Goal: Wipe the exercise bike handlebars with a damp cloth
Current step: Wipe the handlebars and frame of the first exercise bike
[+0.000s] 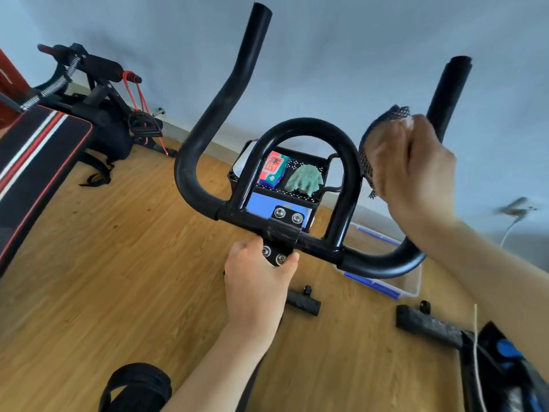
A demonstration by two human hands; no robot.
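- The right hand (413, 162), in the right middle of the frame, is fisted around a dark, mesh-patterned cloth (368, 150); its edges stick out above and to the left of the knuckles.
- The cloth is pressed at the lower part of the right upright horn of the black tubular handlebars (309, 126), just right of the central loop; whether it wraps the tube is hidden by the hand.
- The left hand (258, 278), at lower centre, is clasped on the bolted clamp bracket (282, 233), likely steadying the bars.
- Judgement: wiping is under way on the right horn; next calls for sliding the cloth along the tube while keeping firm pressure.
- The left horn at upper centre looks not yet reached.
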